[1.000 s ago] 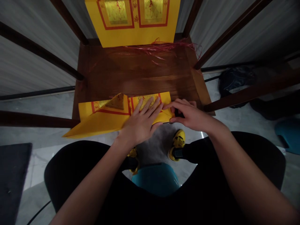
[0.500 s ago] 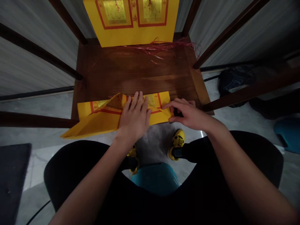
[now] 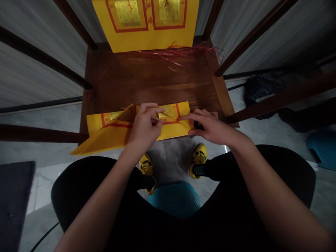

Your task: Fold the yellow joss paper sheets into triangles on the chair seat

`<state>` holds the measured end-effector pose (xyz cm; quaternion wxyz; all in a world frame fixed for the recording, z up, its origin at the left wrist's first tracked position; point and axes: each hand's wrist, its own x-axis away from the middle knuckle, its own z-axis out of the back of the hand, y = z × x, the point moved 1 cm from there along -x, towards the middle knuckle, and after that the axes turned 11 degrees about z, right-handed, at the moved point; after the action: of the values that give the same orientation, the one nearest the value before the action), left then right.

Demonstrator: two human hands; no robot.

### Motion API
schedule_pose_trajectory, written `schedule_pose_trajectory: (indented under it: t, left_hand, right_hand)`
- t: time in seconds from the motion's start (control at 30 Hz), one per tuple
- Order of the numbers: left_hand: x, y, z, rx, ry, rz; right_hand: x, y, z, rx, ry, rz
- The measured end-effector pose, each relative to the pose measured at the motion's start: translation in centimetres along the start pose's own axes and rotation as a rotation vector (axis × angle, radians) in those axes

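Observation:
A yellow sheet of joss paper (image 3: 172, 130), printed with red borders and gold patches, lies partly folded along the near edge of the wooden board. Its left part rises in a loose, slanting fold (image 3: 102, 141) that sticks out past the edge. My left hand (image 3: 145, 122) rests over the middle of the paper, turned on its side, fingers loosely bent and thumb apart, holding nothing visible. At the right end, my right hand (image 3: 206, 124) holds the paper, its index finger stretched over the top and its thumb at the near corner. The palm side of this hand is hidden.
A flat yellow stack of printed paper (image 3: 152, 40) lies at the board's far end. Pink plastic strings (image 3: 178, 54) trail beside it. Dark wooden legs (image 3: 244, 36) rise around the wooden board (image 3: 147, 78). A teal stool (image 3: 174, 199) shows between my legs.
My left hand was lying flat with fingers pointing away; it has now turned and bent its fingers toward the right, uncovering more print. My right hand stays at the paper's right end.

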<state>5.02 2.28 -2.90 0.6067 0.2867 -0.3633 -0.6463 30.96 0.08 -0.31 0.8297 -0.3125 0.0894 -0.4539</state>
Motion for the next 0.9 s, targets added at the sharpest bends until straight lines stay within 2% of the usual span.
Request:
schedule_pose_trajectory:
  t: [0.13, 0.27, 0.43, 0.53, 0.67, 0.8, 0.9]
  left_hand:
    - [0.1, -0.2, 0.5, -0.010, -0.078, -0.027]
    - [0.2, -0.4, 0.7, -0.054, -0.093, -0.050]
    - [0.2, -0.2, 0.4, -0.093, -0.077, -0.050]
    - [0.3, 0.0, 0.4, -0.111, -0.081, -0.026]
    - [0.3, 0.2, 0.4, -0.120, -0.104, -0.019]
    - [0.3, 0.0, 0.1, -0.147, -0.090, -0.030]
    - [0.5, 0.0, -0.1, -0.197, -0.064, -0.054]
  right_hand:
    - [-0.1, 0.0, 0.1, 0.030, -0.027, 0.011]
    - [0.0, 0.0, -0.1, 0.085, -0.030, 0.029]
    - [0.8, -0.1, -1.1, 0.221, 0.070, 0.065]
    - [1.3, -0.9, -2.3, 0.250, 0.157, 0.192]
    - [0.9, -2.9, -5.3, 0.244, 0.137, 0.329]
    - [0.3, -3.9, -8.0, 0.340, 0.167, 0.312]
    - [0.2, -3.8, -8.6, 0.371, 0.178, 0.298]
